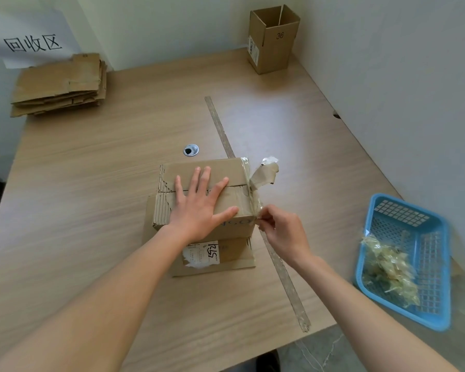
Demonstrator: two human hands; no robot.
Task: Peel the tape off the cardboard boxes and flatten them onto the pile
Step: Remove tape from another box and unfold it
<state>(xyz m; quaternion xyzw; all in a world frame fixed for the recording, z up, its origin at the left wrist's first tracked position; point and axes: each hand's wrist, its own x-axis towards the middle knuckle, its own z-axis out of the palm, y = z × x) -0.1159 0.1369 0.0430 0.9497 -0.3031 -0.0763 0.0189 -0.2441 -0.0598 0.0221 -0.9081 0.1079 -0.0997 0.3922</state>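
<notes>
Likely an office recycling corner, wooden desk (91, 183) with cable grommet (190, 150), wall sign (32, 44), flattened cardboard pile (59, 84)

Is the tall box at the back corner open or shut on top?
Open: the tall box stands upright with its top flaps raised, showing the hollow inside.

2 hands (199, 202), 2 cardboard boxes (204, 200), 1 flat pile (59, 84), 1 blue basket (414, 253), 1 table (91, 197)
</notes>
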